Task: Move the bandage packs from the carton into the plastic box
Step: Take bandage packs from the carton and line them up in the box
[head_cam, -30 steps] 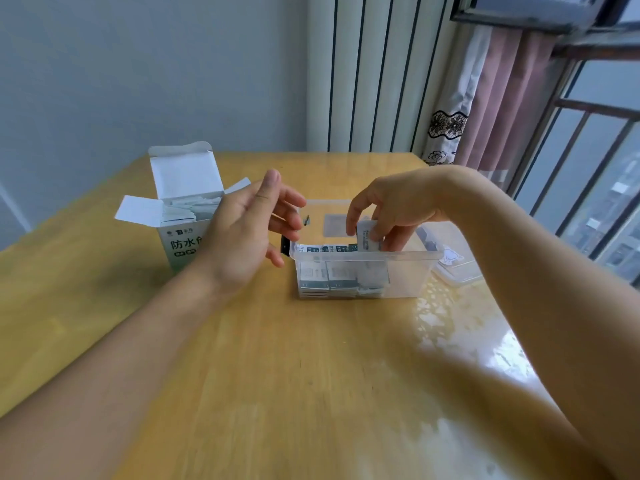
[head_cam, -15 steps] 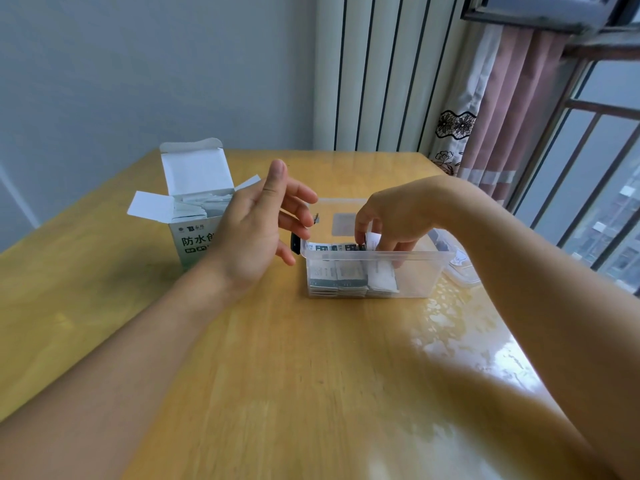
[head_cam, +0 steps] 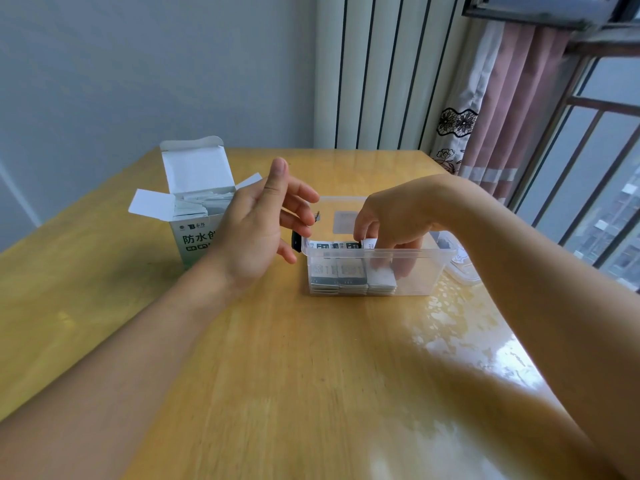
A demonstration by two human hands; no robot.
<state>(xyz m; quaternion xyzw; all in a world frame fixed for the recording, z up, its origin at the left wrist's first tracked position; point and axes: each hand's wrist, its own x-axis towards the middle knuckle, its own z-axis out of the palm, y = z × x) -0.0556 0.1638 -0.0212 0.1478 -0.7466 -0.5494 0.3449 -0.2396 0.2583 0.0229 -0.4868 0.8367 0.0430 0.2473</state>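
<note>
Her right hand (head_cam: 391,220) reaches into the clear plastic box (head_cam: 415,271), fingers pinching a white bandage pack (head_cam: 381,275). Left hand (head_cam: 256,233) hovers relaxed, holding nothing, beside the open white carton (head_cam: 197,209).

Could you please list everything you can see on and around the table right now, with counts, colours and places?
plastic box: one, clear, centre of the table, lid off
bandage packs in the box: three upright rows, white with dark print, against the box's left end
carton: one, white and grey-green, flaps open, left of the box, more packs showing inside
lid: one, clear, on the table right of the box
table: one, yellow wood, glossy
curtain: one, pink with a white patterned edge, back right by the window
left hand: open, palm facing right, raised between carton and box
right hand: reaching into the box, fingertips on the rightmost row of packs
</note>
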